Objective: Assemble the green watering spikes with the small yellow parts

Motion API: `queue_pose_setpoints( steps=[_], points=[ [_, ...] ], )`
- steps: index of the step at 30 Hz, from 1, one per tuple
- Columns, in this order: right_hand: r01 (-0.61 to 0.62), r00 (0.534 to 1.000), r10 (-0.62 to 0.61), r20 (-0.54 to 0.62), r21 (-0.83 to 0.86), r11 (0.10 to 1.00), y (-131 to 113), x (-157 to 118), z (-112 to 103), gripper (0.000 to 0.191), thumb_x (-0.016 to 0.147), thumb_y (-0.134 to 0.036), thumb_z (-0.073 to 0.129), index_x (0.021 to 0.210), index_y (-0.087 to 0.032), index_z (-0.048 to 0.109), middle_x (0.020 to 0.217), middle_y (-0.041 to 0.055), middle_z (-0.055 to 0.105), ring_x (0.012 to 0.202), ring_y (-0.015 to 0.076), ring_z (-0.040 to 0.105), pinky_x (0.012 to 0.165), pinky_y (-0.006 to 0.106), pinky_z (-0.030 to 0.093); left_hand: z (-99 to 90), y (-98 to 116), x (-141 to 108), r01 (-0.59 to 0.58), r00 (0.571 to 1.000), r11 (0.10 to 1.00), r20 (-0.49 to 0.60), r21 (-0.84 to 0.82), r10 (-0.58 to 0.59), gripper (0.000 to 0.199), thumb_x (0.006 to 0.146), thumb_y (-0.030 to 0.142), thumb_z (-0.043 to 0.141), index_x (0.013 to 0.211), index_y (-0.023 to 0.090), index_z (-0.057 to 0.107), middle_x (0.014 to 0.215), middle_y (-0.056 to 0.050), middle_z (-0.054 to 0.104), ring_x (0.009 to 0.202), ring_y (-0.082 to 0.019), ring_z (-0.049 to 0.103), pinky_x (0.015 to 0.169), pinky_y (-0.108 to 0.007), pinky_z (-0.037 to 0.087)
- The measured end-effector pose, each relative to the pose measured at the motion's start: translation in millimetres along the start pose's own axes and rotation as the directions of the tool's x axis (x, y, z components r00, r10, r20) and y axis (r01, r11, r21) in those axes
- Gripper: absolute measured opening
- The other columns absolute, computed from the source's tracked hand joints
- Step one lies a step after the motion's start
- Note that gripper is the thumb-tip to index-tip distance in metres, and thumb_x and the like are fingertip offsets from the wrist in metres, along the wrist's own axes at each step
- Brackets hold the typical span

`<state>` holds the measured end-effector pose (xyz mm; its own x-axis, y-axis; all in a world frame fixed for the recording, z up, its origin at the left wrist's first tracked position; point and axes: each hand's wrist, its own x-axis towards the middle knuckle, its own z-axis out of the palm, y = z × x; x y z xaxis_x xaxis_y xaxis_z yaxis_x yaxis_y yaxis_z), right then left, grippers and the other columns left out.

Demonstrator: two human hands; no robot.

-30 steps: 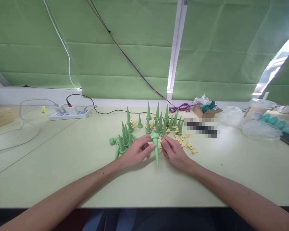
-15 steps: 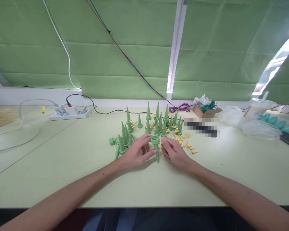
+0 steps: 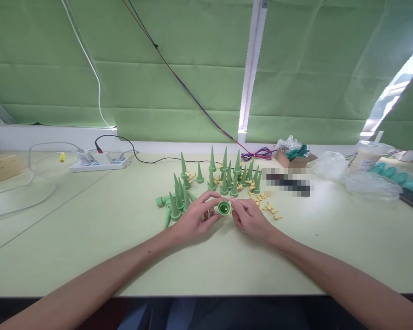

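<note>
A: How is the left grip (image 3: 198, 215)?
B: It is closed around a green spike (image 3: 223, 202), which is between the two hands, with its round open end turned to the viewer

A: And the right grip (image 3: 250, 219)?
B: Its fingers are curled just beside the spike's rim; if they pinch something small, I cannot tell

A: What is near them?
B: Beyond the hands, many standing spikes (image 3: 212, 160) are on the surface (image 3: 206, 270), with yellow pieces (image 3: 271, 210) among them and more to the right

A: And farther out?
B: A power strip (image 3: 99, 165) at left; at right, a small cardboard box (image 3: 298, 162) and a cup with a straw (image 3: 366, 157)
</note>
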<state>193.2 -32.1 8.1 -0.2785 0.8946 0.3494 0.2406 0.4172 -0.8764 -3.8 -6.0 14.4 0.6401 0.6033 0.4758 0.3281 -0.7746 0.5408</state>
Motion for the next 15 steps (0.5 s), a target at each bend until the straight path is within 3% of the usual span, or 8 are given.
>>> queue_pose_setpoints(
  steps=[8,12,15],
  points=[
    [-0.043,0.999,0.043,0.010,-0.009,0.999,4.6,1.6,2.1,0.059,0.100,-0.052,0.033,0.049,-0.021,0.033,0.039,-0.0031,0.039,0.040,0.0100,0.036,0.048,0.026,0.033,3.1,-6.6,-1.4,-0.044,0.998,0.995,-0.031,0.094,0.047,0.040,0.087,0.008,0.046,0.120,0.025,0.058,0.117,-0.008,0.053,0.062,-0.007,0.048,0.059,-0.023,0.046],
    [-0.070,0.998,0.070,-0.007,0.040,0.997,6.6,1.7,4.6,0.055,0.099,-0.055,0.035,0.055,-0.022,0.034,0.042,-0.0041,0.038,0.040,0.0099,0.035,0.043,0.025,0.030,4.4,-2.5,1.3,0.064,0.996,0.997,-0.061,0.051,-0.061,0.039,0.083,0.006,0.046,0.118,0.023,0.053,0.111,-0.006,0.054,0.066,-0.008,0.052,0.062,-0.023,0.046],
    [-0.061,0.998,0.062,-0.029,0.054,0.997,6.5,1.6,5.5,0.052,0.098,-0.056,0.036,0.059,-0.022,0.034,0.045,-0.0050,0.036,0.041,0.0096,0.035,0.043,0.025,0.029,3.9,0.6,4.0,0.203,0.974,0.977,-0.089,-0.059,-0.208,0.023,0.083,0.013,0.051,0.104,0.021,0.050,0.098,-0.002,0.056,0.063,-0.008,0.054,0.055,-0.021,0.043]
  ],
)
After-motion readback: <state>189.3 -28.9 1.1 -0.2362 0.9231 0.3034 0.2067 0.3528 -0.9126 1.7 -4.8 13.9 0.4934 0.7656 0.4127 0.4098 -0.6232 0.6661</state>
